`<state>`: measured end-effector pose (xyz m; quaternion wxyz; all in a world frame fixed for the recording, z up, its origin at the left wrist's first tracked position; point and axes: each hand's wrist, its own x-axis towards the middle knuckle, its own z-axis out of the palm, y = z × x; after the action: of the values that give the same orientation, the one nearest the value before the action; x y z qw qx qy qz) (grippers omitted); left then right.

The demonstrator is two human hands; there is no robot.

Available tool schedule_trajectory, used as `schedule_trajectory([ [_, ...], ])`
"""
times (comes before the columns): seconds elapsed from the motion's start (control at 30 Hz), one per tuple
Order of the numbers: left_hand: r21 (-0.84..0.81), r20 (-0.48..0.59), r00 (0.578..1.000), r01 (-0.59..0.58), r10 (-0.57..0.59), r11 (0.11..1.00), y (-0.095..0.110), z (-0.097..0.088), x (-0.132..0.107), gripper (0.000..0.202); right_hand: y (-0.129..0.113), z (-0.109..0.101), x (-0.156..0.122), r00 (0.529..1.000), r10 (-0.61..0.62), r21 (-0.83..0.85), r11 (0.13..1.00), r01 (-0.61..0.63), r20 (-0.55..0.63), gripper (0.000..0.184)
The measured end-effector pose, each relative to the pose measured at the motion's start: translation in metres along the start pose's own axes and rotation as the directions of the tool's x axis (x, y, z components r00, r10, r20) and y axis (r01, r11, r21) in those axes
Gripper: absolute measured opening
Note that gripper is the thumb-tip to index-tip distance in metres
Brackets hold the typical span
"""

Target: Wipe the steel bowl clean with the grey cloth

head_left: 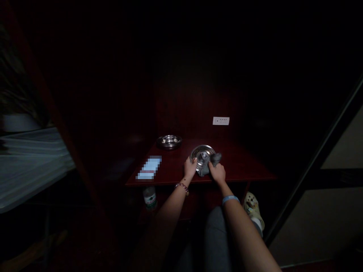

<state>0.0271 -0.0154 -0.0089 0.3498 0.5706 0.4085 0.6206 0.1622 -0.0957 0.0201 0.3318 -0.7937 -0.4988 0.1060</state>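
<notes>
We're stretched out in front here, left forearm [170, 217] and right forearm [244, 226] slanting in toward each other! Our left hand [190, 168] is closed in a grip, thumb uppermost, and close by our right hand [217, 173] clutches too, back turned up, thumb angled inward, while our leg [217, 238] shows between the arms below.

shiny round metal bowl [197, 156], tilted, crumpled gray cloth [204, 169] bunched over its right side
</notes>
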Motion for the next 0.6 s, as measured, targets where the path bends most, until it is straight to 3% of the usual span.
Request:
schedule_trajectory([
  [0.4,-0.008,-0.017,0.999,0.046,-0.046,0.999,-0.0023,0.0009,0.0019,0.010,0.0024,-0.0028,0.0015,0.999,-0.018,0.003,1.000,0.018,0.034,0.060],
  [0.6,0.004,0.016,1.000,-0.012,0.012,1.000,-0.0057,0.0011,0.0011,0.016,0.0031,-0.0028,0.0007,1.000,-0.022,0.002,1.000,0.022,0.010,0.058],
])
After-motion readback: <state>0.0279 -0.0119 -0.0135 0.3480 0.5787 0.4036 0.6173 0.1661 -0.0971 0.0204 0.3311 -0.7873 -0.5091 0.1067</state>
